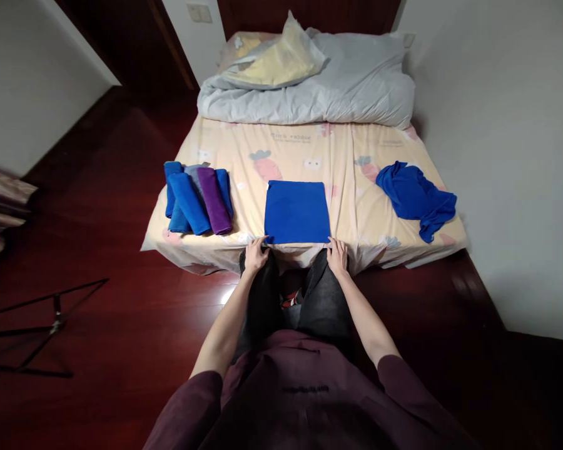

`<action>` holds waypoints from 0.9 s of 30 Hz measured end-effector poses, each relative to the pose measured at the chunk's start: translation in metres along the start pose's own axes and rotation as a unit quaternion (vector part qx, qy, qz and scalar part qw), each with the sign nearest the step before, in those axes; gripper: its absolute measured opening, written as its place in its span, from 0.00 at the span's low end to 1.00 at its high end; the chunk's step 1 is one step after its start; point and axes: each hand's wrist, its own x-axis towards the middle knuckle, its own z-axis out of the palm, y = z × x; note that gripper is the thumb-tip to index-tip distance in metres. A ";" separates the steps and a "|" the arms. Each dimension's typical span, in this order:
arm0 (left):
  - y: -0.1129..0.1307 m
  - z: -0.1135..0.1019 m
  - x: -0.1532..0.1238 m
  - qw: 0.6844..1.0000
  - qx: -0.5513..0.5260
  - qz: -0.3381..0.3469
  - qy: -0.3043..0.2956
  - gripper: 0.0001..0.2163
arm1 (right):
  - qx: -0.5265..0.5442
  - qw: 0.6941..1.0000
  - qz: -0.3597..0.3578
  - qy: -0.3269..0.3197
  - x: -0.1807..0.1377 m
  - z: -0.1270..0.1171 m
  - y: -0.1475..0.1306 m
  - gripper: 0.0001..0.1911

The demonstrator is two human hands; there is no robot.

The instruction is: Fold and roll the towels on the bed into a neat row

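A blue towel [297,212] lies flat as a neat rectangle near the front edge of the bed. At its near left corner, my left hand [256,255] has its fingertips closed on the fabric. My right hand [337,256] pinches the near right corner in the same way. To the left rests a pile of several rolled towels, among them a blue roll [190,203] and a purple roll [214,200]. Off to the right, a crumpled blue cloth [415,197] sits in a loose heap.
The bed [244,147] wears a cream sheet with carrot prints. A grey quilt [356,87] and a yellow pillow [284,59] are bunched at the headboard. Black tripod legs [51,328] stand on the dark red floor at left. A white wall [497,156] borders the right side.
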 end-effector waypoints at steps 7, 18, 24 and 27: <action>-0.007 -0.003 0.008 1.000 -0.013 0.005 -0.018 0.23 | 0.080 0.997 -0.007 0.010 0.007 0.002 0.012 0.24; -0.014 0.002 0.002 0.997 0.037 -0.001 0.071 0.14 | 0.053 0.998 -0.032 0.026 0.006 0.010 0.019 0.19; -0.011 -0.004 0.010 0.995 0.050 0.058 0.061 0.18 | 0.059 0.993 -0.075 0.065 0.011 0.014 0.020 0.20; -0.011 -0.004 0.015 0.995 0.039 0.091 0.019 0.22 | 0.067 0.992 -0.098 0.048 0.015 0.015 0.020 0.25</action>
